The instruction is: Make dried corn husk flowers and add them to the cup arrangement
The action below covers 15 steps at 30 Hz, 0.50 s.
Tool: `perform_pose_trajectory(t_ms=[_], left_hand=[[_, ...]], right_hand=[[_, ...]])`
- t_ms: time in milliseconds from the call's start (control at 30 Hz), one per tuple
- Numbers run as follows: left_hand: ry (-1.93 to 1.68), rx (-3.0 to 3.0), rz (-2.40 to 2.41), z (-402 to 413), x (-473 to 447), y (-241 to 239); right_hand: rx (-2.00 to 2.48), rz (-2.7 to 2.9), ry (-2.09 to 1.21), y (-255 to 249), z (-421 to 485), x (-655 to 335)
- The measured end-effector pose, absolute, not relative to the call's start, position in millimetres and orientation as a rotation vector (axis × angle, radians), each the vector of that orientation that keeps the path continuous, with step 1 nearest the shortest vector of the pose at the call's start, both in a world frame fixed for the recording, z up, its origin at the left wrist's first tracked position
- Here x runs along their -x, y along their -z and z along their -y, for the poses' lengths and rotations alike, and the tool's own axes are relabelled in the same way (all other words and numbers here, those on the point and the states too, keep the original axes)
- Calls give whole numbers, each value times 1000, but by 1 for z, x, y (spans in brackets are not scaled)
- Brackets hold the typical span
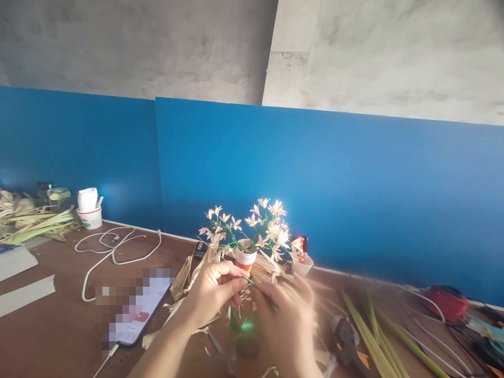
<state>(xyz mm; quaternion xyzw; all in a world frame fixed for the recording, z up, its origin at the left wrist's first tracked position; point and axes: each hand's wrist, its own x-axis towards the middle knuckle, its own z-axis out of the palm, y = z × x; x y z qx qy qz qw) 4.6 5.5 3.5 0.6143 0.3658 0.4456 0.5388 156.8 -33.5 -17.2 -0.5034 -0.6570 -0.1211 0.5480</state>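
Observation:
Between the fingertips of my left hand (220, 286) is a thin green stem-like piece (249, 281), held in a pinch. My right hand (289, 315) is closed at the other end of it, its fingers partly blurred. Just beyond the hands stands a stack of paper cups (246, 256) filled with green-stemmed sprays of small cream flowers (271, 226). Dry husks (268, 269) lie around its base. Below my hands, a green shiny spot (247, 326) shows on the table, too blurred to name.
A phone (137, 310) with a blurred screen lies left, near a looped white cable (114, 252). Right of my hands are a dark glue gun (346, 338) and long green leaves (374, 331). A white cup (90, 216) stands far left. A blue partition (315, 178) borders the brown table (71, 336).

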Motion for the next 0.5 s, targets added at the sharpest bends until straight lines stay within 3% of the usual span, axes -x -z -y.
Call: perform_pose_trajectory(t_ms=[167, 300, 400, 500], left_hand=[[-1076, -1544, -797, -7, 1, -2], [-1058, -1536, -734, -3, 2, -1], [-1028, -1538, -682, -1, 3, -3], [-1003, -1577, -723, -1, 3, -5]], right_hand=[[1327, 1450, -621, 10, 36, -161], [1153, 1263, -1301, 7, 38, -166], [1021, 1270, -1524, 8, 36, -170], [1069, 1351, -1494, 8, 33, -172]])
